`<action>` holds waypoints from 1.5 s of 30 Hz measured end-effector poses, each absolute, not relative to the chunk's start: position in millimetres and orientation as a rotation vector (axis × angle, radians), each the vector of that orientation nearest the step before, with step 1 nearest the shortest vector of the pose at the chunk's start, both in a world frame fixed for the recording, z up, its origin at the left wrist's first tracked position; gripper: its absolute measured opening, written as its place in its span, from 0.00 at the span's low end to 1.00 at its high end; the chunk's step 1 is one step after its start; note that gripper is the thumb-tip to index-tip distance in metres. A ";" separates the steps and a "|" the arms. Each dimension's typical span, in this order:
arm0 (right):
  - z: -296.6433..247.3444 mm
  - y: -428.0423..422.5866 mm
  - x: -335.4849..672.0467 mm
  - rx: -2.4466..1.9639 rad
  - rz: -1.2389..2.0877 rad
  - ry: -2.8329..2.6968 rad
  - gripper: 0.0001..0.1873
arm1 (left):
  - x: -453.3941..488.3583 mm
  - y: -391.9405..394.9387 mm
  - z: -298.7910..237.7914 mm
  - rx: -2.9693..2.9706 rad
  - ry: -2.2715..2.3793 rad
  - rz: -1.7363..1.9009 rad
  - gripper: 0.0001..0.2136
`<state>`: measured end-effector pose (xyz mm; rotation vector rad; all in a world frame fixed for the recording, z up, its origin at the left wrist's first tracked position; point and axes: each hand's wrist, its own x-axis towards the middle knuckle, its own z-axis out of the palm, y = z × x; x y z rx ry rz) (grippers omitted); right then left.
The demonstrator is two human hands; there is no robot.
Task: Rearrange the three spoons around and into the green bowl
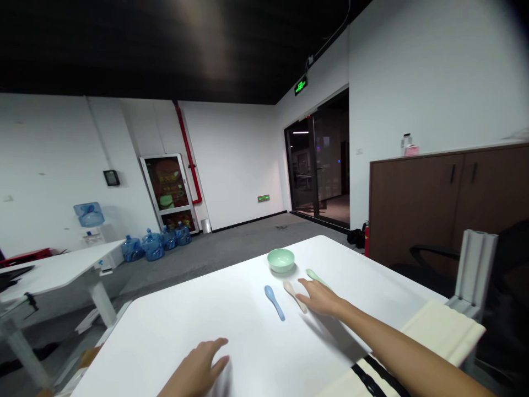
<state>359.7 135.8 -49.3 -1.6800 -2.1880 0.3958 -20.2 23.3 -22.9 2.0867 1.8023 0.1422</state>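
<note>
Your right fingers (308, 285) are lying open and spread, gripping nothing, with the tips sitting right at the beige spoon (294, 295). I cannot tell whether they are actually touching it or just hovering over it. The right hand (321, 299) is resting palm down between that beige spoon and the green spoon (316, 275), whose handle is disappearing under your knuckles. Just to the left, the blue spoon (274, 302) is lying free and clear of your hand, parallel to the beige one. Beyond the three spoons, the mint-green bowl (281, 260) is standing upright near the far edge of the white bench (185, 325). Over on the near side, your left hand (202, 365) is pressing flat on the bench with its fingers open, holding nothing and well apart from the spoons. By your right forearm, a cream cloth (444, 328) with black stripes is draping over the bench corner, and a brown cabinet (433, 204) is standing against the wall behind it.
</note>
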 end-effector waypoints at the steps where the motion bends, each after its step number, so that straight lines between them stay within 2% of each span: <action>1: -49.1 135.6 359.6 -1.680 0.408 -2.184 0.31 | -20.5 23.4 -23.2 2.086 1.802 0.145 0.27; 45: -64.5 146.0 364.6 -1.637 0.437 -2.186 0.30 | -20.5 23.0 -20.1 2.101 1.795 0.136 0.26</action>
